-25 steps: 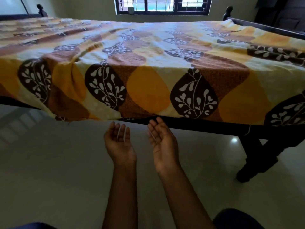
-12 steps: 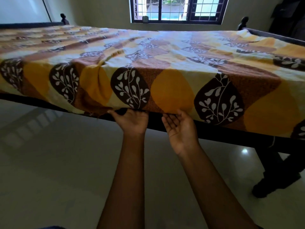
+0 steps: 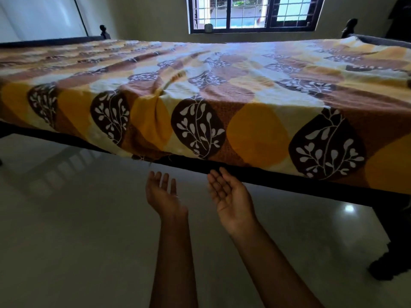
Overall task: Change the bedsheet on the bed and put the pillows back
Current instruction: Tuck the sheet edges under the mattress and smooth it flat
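Left hand and right hand, two, palms up and empty, below one bedsheet.

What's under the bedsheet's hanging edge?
A dark bed frame rail runs below the bedsheet hem. Just below it, the left hand and right hand are open, palms up, above the floor. The sheet hides whatever it covers.

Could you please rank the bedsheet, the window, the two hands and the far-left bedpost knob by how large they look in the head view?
1. bedsheet, spanning the frame
2. window
3. right hand and left hand, about alike; nearness to the camera enlarges both
4. bedpost knob
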`<control>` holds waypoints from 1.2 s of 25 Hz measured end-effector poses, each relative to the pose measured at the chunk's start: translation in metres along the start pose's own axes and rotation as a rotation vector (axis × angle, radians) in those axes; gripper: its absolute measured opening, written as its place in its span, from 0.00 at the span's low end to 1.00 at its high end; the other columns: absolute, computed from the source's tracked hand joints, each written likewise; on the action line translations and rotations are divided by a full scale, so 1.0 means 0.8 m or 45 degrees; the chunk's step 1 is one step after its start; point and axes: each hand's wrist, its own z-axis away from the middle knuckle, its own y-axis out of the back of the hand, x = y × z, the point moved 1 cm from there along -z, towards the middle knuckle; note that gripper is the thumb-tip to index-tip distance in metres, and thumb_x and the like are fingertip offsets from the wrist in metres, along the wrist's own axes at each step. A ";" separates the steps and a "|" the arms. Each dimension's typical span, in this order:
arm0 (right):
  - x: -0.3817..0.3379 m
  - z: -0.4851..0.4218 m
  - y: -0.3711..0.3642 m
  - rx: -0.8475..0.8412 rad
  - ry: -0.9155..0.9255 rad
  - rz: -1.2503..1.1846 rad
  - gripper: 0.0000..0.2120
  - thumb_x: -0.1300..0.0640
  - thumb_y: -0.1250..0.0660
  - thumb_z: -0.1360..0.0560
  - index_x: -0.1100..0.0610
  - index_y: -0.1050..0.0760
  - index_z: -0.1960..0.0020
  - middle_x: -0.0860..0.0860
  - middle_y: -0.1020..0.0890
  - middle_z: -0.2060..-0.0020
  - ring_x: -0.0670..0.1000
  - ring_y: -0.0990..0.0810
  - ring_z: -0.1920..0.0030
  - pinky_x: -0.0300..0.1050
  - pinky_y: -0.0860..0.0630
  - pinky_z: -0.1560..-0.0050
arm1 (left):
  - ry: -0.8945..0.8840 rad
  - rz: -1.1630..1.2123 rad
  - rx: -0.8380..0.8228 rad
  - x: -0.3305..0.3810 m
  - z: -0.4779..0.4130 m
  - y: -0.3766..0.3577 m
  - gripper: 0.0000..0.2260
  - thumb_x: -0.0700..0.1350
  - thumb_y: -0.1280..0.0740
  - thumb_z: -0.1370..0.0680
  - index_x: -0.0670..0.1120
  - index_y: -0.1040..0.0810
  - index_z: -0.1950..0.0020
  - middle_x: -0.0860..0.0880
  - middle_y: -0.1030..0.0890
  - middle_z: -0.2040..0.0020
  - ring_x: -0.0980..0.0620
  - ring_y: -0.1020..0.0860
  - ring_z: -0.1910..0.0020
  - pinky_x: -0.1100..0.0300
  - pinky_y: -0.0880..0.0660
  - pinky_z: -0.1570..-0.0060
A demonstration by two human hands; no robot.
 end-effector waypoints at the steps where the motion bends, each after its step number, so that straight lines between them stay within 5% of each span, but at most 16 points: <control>1: 0.009 -0.005 -0.014 -0.009 -0.006 0.008 0.15 0.61 0.42 0.21 0.61 0.30 0.35 0.55 0.20 0.49 0.50 0.21 0.51 0.42 0.25 0.49 | -0.064 0.033 0.009 0.013 -0.011 -0.002 0.17 0.45 0.44 0.19 0.45 0.32 0.31 0.46 0.27 0.38 0.49 0.25 0.41 0.61 0.26 0.54; 5: 0.018 -0.021 -0.051 -0.004 0.038 -0.093 0.16 0.60 0.42 0.21 0.62 0.31 0.35 0.56 0.23 0.42 0.52 0.24 0.43 0.44 0.25 0.49 | -0.175 0.181 -0.058 0.061 -0.047 -0.018 0.19 0.51 0.47 0.18 0.44 0.34 0.30 0.47 0.27 0.40 0.47 0.28 0.37 0.56 0.28 0.42; 11: 0.004 -0.029 -0.060 -0.063 0.070 -0.059 0.09 0.59 0.43 0.20 0.61 0.27 0.46 0.55 0.22 0.51 0.51 0.23 0.48 0.47 0.26 0.41 | 0.295 0.484 -0.571 0.090 -0.076 -0.037 0.39 0.71 0.55 0.26 0.40 0.34 0.30 0.39 0.27 0.36 0.40 0.29 0.36 0.45 0.36 0.32; 16: 0.003 -0.024 -0.068 -0.071 0.099 -0.070 0.08 0.59 0.42 0.21 0.61 0.27 0.48 0.56 0.22 0.51 0.52 0.22 0.48 0.46 0.25 0.46 | 0.307 0.565 -0.581 0.087 -0.082 -0.077 0.31 0.64 0.50 0.22 0.45 0.37 0.27 0.40 0.32 0.30 0.40 0.33 0.31 0.45 0.38 0.31; 20: 0.005 -0.021 -0.060 -0.051 0.063 -0.017 0.07 0.59 0.41 0.21 0.61 0.26 0.48 0.56 0.22 0.51 0.52 0.22 0.48 0.43 0.25 0.48 | 0.179 0.180 -0.152 0.048 -0.040 -0.030 0.17 0.46 0.43 0.19 0.44 0.30 0.32 0.44 0.26 0.35 0.47 0.25 0.40 0.54 0.26 0.45; 24: -0.001 -0.008 -0.040 -0.040 0.024 0.216 0.08 0.59 0.42 0.21 0.59 0.25 0.47 0.53 0.20 0.52 0.49 0.21 0.51 0.42 0.25 0.50 | 0.125 0.017 -0.240 0.026 0.002 0.010 0.16 0.46 0.43 0.20 0.44 0.28 0.34 0.48 0.22 0.41 0.50 0.23 0.44 0.58 0.25 0.51; 30: -0.047 0.041 0.006 -0.125 0.317 0.993 0.09 0.58 0.43 0.20 0.51 0.25 0.45 0.44 0.21 0.54 0.42 0.23 0.55 0.35 0.27 0.57 | -0.386 -0.718 -0.484 0.002 0.073 0.006 0.10 0.44 0.43 0.19 0.49 0.24 0.42 0.50 0.20 0.46 0.51 0.22 0.44 0.56 0.25 0.45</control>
